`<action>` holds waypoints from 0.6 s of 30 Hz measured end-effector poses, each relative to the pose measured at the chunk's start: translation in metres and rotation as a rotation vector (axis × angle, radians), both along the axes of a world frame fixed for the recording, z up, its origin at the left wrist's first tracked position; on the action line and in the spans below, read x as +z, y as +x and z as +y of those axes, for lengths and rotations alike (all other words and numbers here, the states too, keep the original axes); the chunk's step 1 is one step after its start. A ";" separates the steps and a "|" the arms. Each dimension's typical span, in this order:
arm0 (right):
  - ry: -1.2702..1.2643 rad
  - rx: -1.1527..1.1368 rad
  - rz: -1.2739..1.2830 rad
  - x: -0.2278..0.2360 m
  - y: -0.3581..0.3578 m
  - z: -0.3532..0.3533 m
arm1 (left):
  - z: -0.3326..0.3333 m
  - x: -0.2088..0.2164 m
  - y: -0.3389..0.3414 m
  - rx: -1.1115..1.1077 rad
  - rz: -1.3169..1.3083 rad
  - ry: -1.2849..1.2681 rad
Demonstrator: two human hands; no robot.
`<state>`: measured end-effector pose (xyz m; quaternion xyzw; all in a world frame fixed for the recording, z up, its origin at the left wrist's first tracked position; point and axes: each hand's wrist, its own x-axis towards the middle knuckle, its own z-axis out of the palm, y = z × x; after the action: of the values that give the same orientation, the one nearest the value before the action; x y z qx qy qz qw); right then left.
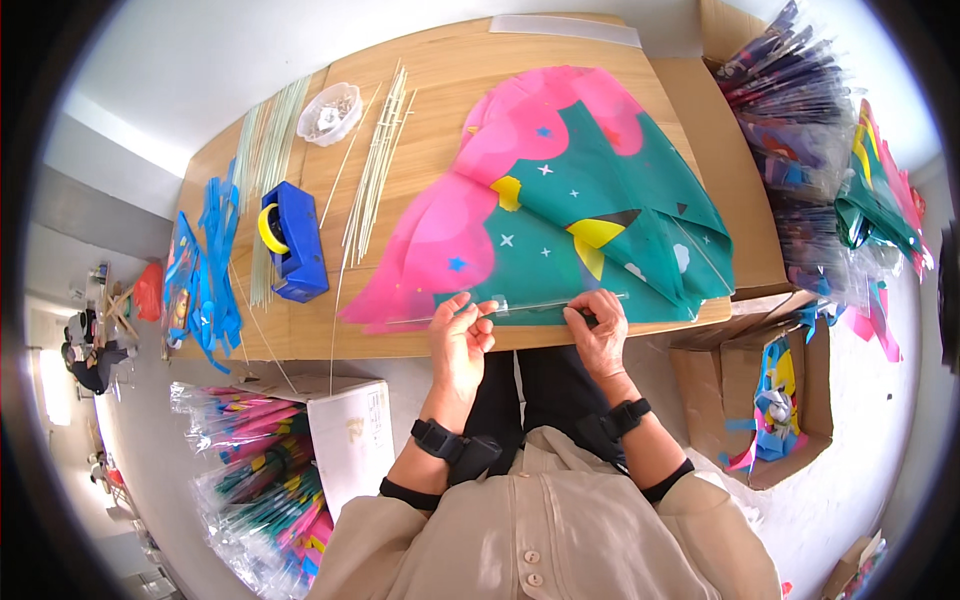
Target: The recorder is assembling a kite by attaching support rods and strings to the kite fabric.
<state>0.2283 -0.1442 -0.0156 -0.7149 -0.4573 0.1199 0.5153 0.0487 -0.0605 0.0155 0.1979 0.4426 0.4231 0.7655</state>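
A folded kite sheet (pixel 560 190) in pink and green, with yellow, white and blue shapes, lies on the wooden table in front of me. A thin pale rod (pixel 545 305) runs along its near edge. My left hand (pixel 460 345) is at this edge, palm partly turned up and fingers curled. A small clear piece (pixel 499 306) shows beside its fingertips; I cannot make out exactly what they hold. Farther right, my right hand (pixel 600 325) pinches the near edge of the kite sheet, its fingertips partly hiding the rod there.
Left on the table are a blue tape dispenser (pixel 297 240), thin sticks (pixel 378 165), a clear tub (pixel 330 114) of small parts and blue strips (pixel 220 270). Bagged colourful goods (pixel 265 480) stand below left, more (pixel 790 150) at right. An open carton (pixel 815 405) holds scraps.
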 end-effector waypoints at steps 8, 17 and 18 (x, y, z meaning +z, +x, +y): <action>-0.074 0.090 0.219 0.024 -0.005 0.003 | 0.003 0.006 0.011 -0.284 0.163 0.161; -0.128 0.308 0.481 0.013 -0.020 0.014 | 0.002 0.013 0.012 -0.414 0.227 0.270; -0.108 0.285 0.520 0.010 -0.023 0.014 | 0.001 0.011 0.013 -0.342 0.289 0.305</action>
<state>0.2052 -0.1306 -0.0055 -0.6151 -0.3988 0.3943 0.5542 0.0613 -0.0592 0.0260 0.4410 0.4384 0.3169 0.7162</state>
